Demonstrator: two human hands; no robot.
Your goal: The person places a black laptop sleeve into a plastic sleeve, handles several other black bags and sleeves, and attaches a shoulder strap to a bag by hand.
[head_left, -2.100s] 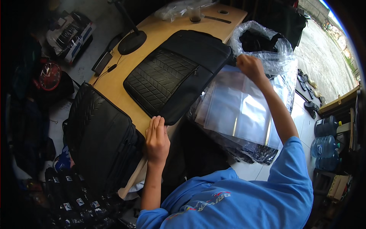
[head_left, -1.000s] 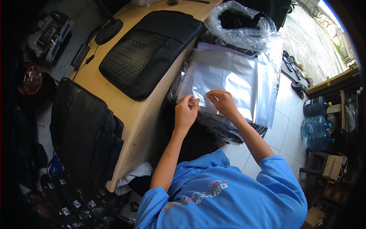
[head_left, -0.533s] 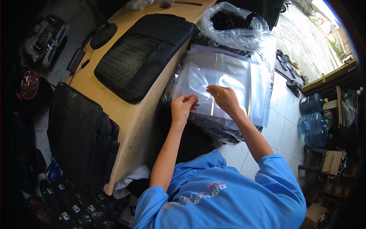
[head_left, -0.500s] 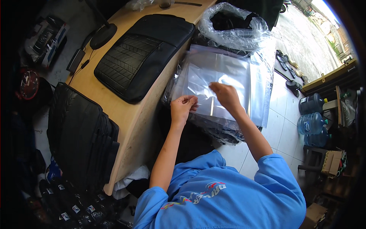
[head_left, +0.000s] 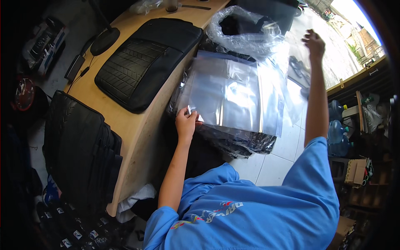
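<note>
My left hand point(head_left: 187, 123) pinches at the near left corner of a stack of clear plastic bags point(head_left: 239, 89). Small bright white bits show between its fingers; I cannot tell if they are folded plastic or paper. Out to the right, my right hand point(head_left: 313, 43) is raised with its fingers drawn together. A sheer film point(head_left: 296, 68), seemingly one clear plastic bag, hangs from it and veils the floor behind. Beneath the stack lies a black bundle in clear wrap point(head_left: 237, 143).
On the wooden table point(head_left: 143, 141) at left lies a black quilted seat cover point(head_left: 143, 66). More black covers point(head_left: 79, 146) lean against its near end. Crumpled clear wrap point(head_left: 246, 41) rises behind the bags. Water bottles point(head_left: 339, 133) stand at the right.
My right hand has swung up and far right from above the bags, drawing clear film along. My left hand stays near the bags' corner, where white bits now show. The view has shifted slightly.
</note>
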